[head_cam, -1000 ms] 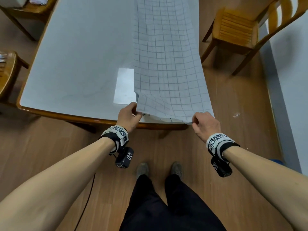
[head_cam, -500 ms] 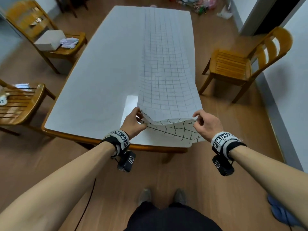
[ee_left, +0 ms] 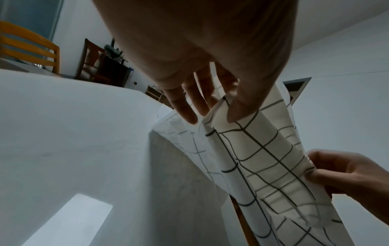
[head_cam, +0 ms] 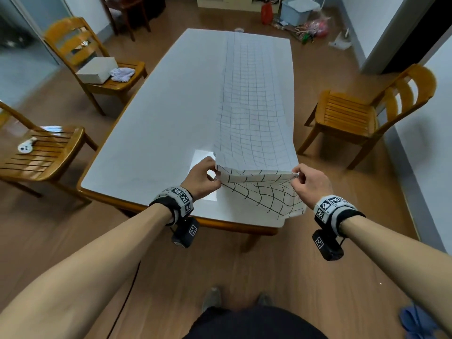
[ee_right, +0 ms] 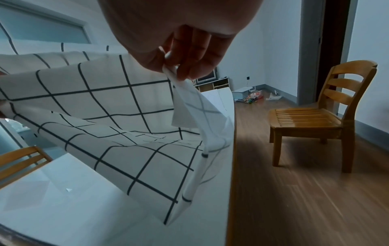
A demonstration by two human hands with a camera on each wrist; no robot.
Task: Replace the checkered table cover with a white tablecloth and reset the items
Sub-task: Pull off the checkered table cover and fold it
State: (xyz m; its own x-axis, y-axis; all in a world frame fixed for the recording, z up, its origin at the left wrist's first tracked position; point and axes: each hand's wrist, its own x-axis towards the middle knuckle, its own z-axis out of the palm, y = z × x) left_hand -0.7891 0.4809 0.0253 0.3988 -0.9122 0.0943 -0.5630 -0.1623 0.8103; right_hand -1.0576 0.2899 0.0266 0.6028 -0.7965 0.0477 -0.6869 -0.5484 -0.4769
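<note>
1. Since 1 second before, both hands had lifted the near edge of the checkered cover (head_cam: 254,123) off the table (head_cam: 156,133), turning it back so its bold-lined underside showed.
2. The left hand (head_cam: 200,178) and right hand (head_cam: 310,184) each pinched 1 corner of that fold between thumb and curled fingers (ee_left: 202,99).
3. The rest lay along the table's right half, so folding it away seemed underway.

Checkered cover (head_cam: 254,118) white, black grid; table (head_cam: 159,123) white, wood-edged.
</note>
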